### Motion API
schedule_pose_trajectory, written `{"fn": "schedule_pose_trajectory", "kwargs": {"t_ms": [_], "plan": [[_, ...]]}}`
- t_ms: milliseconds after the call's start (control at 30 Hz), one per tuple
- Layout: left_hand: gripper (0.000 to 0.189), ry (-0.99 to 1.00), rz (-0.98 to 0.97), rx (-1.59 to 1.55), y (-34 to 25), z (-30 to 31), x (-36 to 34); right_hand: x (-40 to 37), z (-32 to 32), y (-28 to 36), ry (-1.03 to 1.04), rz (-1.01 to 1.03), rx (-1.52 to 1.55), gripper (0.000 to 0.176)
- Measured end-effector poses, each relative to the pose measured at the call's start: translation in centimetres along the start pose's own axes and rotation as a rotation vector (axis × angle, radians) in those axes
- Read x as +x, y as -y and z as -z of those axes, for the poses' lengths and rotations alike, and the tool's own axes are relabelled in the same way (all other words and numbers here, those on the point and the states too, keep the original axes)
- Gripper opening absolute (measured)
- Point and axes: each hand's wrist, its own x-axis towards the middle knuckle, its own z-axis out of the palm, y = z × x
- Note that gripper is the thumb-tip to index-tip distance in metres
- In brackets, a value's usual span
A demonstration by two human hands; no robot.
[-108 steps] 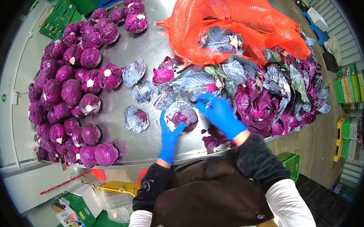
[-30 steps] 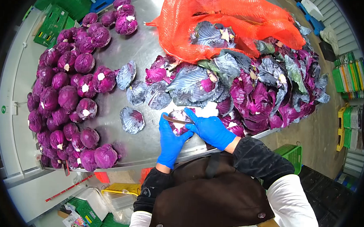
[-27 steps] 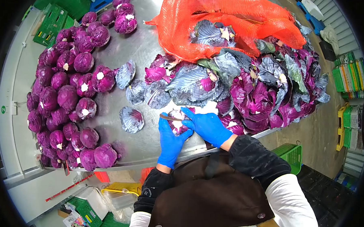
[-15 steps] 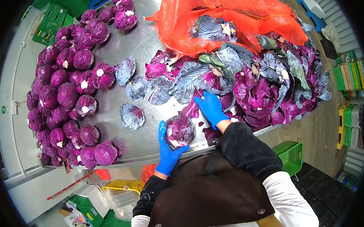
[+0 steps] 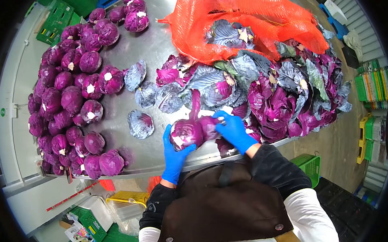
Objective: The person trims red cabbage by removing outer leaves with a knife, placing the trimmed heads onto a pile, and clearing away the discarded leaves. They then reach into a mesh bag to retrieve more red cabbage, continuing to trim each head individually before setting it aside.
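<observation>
My left hand [image 5: 174,158], in a blue glove, is closed around the near left side of a red cabbage [image 5: 187,134] at the table's front edge. A pale cut stem end shows on that head. On its right side, my gloved right hand [image 5: 236,133] pinches a purple outer leaf [image 5: 209,127] standing away from the head; this leaf is blurred by motion. Just behind the cabbage a narrow purple leaf [image 5: 195,104] points toward the leaf heap [image 5: 273,100]. Several loose bluish leaves, one of them a curled leaf [image 5: 140,124], lie to the left.
Many red cabbages [image 5: 72,99] are piled on the left of the metal table [image 5: 132,45]. An orange mesh bag [image 5: 191,28] lies over the back of the leaf heap. A green crate [image 5: 306,167] stands on the floor at right, below the table.
My right hand has come from the leaf heap to the cabbage and now grips a leaf at its side. The cabbage has turned in my left hand, showing its pale stem end.
</observation>
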Motion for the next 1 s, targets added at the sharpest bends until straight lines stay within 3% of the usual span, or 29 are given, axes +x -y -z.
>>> {"fn": "schedule_pose_trajectory", "kwargs": {"t_ms": [33, 100, 133, 200, 267, 300, 333, 367, 433, 500, 633, 700, 767, 800, 833, 900, 933, 1000], "plan": [[0.107, -0.015, 0.088, -0.137, 0.0, 0.2, 0.0, 0.0, -0.5, -1.9, -0.115, -0.009, -0.053, 0.040], [0.103, -0.008, 0.099, -0.156, -0.8, 0.5, 0.5, -0.4, 0.7, 0.0, -0.075, -0.003, -0.116, 0.042], [0.100, 0.071, 0.008, 0.034, -1.1, 0.7, 0.8, -0.9, 1.9, 1.8, -0.037, -0.010, -0.177, 0.045], [0.096, 0.222, -0.210, 0.338, -2.5, 0.6, 1.3, -0.1, 2.6, 7.0, -0.075, 0.129, 0.011, 0.054], [0.099, 0.207, -0.218, 0.384, -2.0, 0.7, 1.0, 1.0, 1.7, 7.3, -0.127, 0.230, 0.024, 0.056], [0.102, 0.191, -0.229, 0.424, -1.4, 0.7, 0.8, 1.7, 0.9, 6.3, -0.027, 0.212, 0.061, 0.051], [0.102, 0.035, -0.122, 0.248, -0.7, -0.1, -0.2, 2.3, 0.7, 6.1, 0.071, 0.196, 0.098, 0.047], [0.102, 0.036, -0.123, 0.250, 0.0, -1.0, -0.9, 2.2, 0.7, 6.2, 0.069, 0.196, 0.100, 0.047], [0.100, -0.178, 0.047, 0.273, 0.5, -2.8, -1.8, 1.9, 1.3, 7.4, 0.102, 0.238, -0.115, 0.037], [0.100, -0.244, 0.099, 0.103, 0.2, -3.8, -0.8, 2.3, 0.0, 5.9, 0.061, 0.335, -0.161, 0.033], [0.101, -0.144, 0.104, 0.089, -0.3, -1.7, -0.3, 5.0, 2.3, 2.4, -0.037, -0.052, -0.204, 0.028], [0.099, -0.008, -0.029, 0.044, -0.2, -0.7, 0.1, 4.9, 1.4, 0.2, -0.039, -0.062, -0.320, 0.034], [0.100, 0.033, -0.078, 0.089, -2.2, -0.4, 1.1, 3.8, 2.7, 4.5, -0.045, -0.009, -0.199, 0.044], [0.101, 0.138, -0.257, 0.328, -3.0, -0.4, 2.1, 3.3, 2.6, 5.9, -0.066, 0.063, -0.092, 0.052], [0.102, 0.243, -0.430, 0.569, -3.4, -0.3, 2.6, 3.2, 2.5, 7.1, -0.014, 0.105, 0.007, 0.054], [0.105, 0.275, -0.372, 0.546, -3.4, -0.6, 2.7, 3.7, 1.3, 6.6, 0.173, 0.067, 0.070, 0.052], [0.104, 0.195, -0.338, 0.480, -3.9, -1.1, 2.3, 3.9, 1.6, 6.3, 0.169, 0.063, 0.071, 0.052], [0.105, 0.055, -0.265, 0.370, -3.4, -2.3, 1.6, 4.8, 2.4, 6.0, 0.352, 0.005, 0.015, 0.051]]}}
